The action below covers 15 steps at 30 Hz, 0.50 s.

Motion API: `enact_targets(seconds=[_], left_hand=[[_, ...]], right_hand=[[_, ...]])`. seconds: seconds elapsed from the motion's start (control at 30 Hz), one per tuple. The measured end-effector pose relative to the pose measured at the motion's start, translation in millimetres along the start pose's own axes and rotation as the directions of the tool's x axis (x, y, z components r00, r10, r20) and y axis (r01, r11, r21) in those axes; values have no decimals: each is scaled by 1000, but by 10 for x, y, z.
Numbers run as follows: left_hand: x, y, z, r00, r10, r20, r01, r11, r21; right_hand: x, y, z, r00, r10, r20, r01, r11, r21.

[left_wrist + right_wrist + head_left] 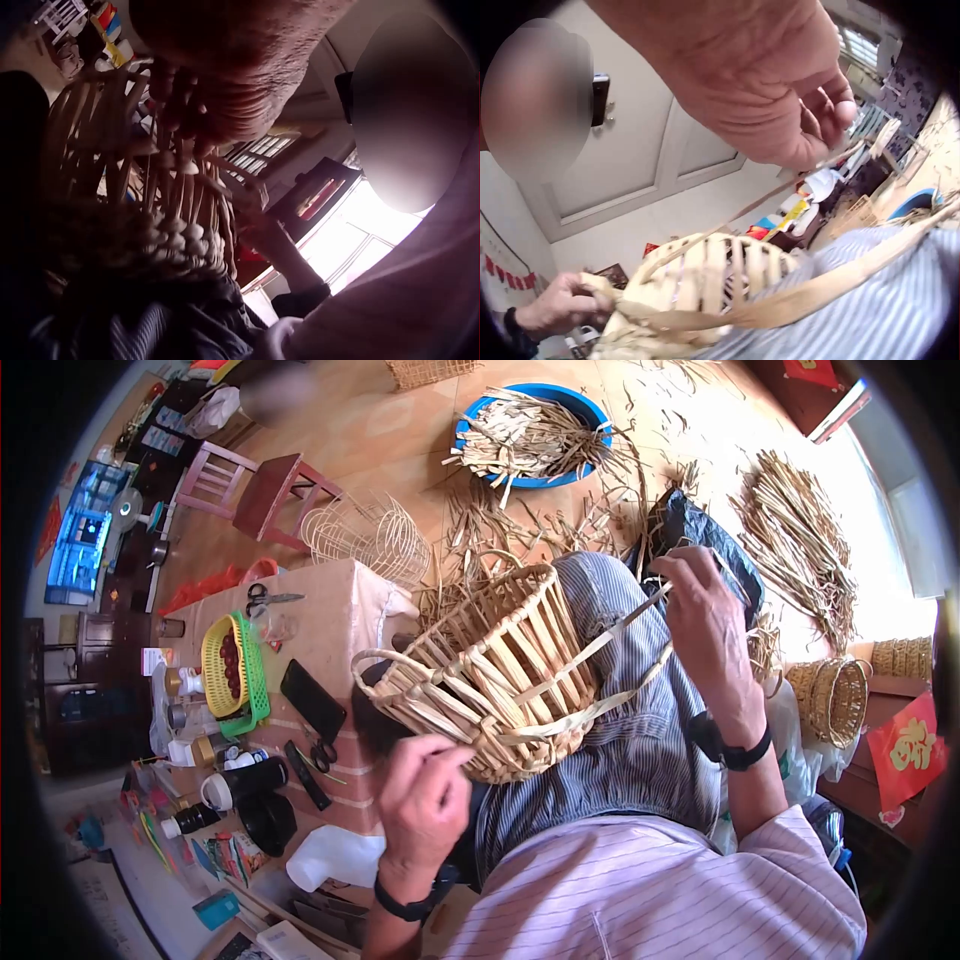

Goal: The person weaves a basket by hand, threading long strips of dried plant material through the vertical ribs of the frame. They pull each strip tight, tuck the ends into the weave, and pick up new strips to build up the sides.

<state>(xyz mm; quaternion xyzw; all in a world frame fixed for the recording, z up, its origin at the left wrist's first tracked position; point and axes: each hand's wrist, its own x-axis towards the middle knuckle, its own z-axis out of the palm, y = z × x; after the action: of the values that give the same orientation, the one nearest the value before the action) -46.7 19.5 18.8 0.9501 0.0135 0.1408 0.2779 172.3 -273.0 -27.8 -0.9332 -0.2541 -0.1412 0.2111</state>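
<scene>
A woven basket [500,670] of flat, pale dried-plant strips lies tilted across the person's lap, with a looped handle at each end. Curled at its near lower corner, the left hand [425,800] grips the edge with thumb and fingers. In the right wrist view this left hand [566,306] is seen across the basket. Raised to the right, the right hand [710,630] pinches the end of a long narrow strip [600,643], stretched from the basket's side. A second, wider strip [780,304] runs from the same corner over the striped trousers.
On the left, a cloth-covered table [330,595] bears scissors [270,598], a phone [313,698] and a yellow basket [222,675]. Ahead, a blue tub [590,405] holds cut strips. More bundled strips [800,550] lie at right, near finished baskets [832,700].
</scene>
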Motion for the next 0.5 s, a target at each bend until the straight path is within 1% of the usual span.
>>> enact_targets(seconds=[0.07,0.1,0.13,0.17,0.2,0.27,0.33,0.37,0.43,0.5], left_hand=[[-47,63,140,998,37,41,-38,999,18],[-60,52,191,998,56,32,-56,998,-6],[-53,37,236,998,56,22,-56,998,-16],[-41,26,278,998,57,13,-57,998,-27],[-29,31,304,998,57,6,-57,998,-38],[-13,34,313,998,56,4,-55,998,-40],[-46,-13,324,997,73,18,-73,996,-46],[-62,-49,331,999,33,29,-28,989,-145],[-113,-116,327,997,-46,69,67,939,-338],[-145,-74,233,988,-110,110,146,894,-424]], right_hand=[[-30,-298,-71,991,-93,94,70,971,227],[-58,-435,-47,981,-148,124,104,946,306],[-80,-557,-28,968,-205,145,136,914,383],[-93,-657,-77,945,-243,221,133,898,419],[-110,-732,-74,933,-273,237,135,872,470],[-135,-810,-53,911,-324,255,171,859,482],[-148,-847,-3,915,-343,215,201,846,493],[-148,-850,10,917,-350,194,215,840,498],[-149,-831,-13,910,-361,204,213,830,516],[-172,-786,5,915,-354,191,193,804,563]])
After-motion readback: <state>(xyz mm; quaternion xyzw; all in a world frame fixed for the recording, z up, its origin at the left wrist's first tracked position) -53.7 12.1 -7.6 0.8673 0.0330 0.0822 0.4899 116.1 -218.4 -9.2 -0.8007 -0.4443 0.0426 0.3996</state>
